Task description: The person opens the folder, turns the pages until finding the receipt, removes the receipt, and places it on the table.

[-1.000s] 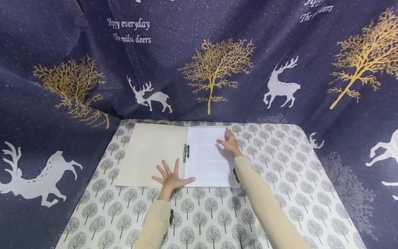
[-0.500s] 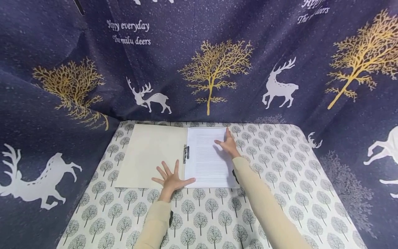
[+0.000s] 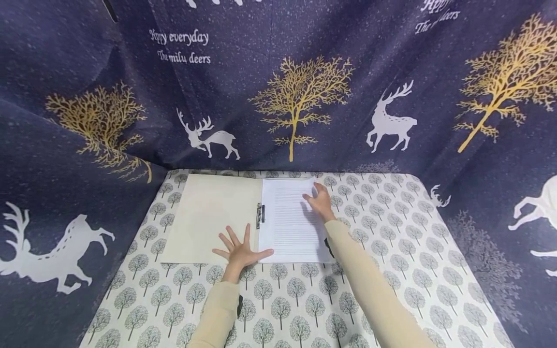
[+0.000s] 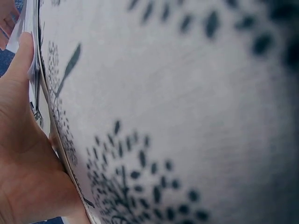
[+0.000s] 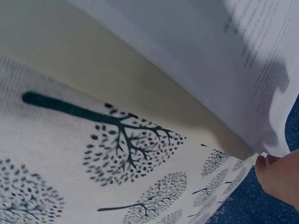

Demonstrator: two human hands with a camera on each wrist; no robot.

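Observation:
A cream file folder [image 3: 213, 212] lies spread flat, with a metal clip [image 3: 259, 215] at its spine. On its right half is a stack of printed paper [image 3: 296, 222]. My left hand [image 3: 239, 251] rests with fingers spread on the folder's lower edge, its thumb reaching onto the paper's bottom left corner. In the left wrist view that thumb [image 4: 23, 56] lies along the sheets' edge. My right hand [image 3: 321, 200] is at the paper's top right corner. The right wrist view shows its curled fingertips [image 5: 271, 161] pinching the corner of a raised sheet [image 5: 201, 70], above the cream cover.
The table [image 3: 391, 270] wears a white cloth printed with grey trees. Behind and at both sides hangs a dark blue curtain [image 3: 261, 121] with deer and golden trees, close to the table's far edge.
My right hand's fingers have drawn in from stretched along the corner to curled at it, and the sheet's top right corner now bends up. The left hand stays where it was.

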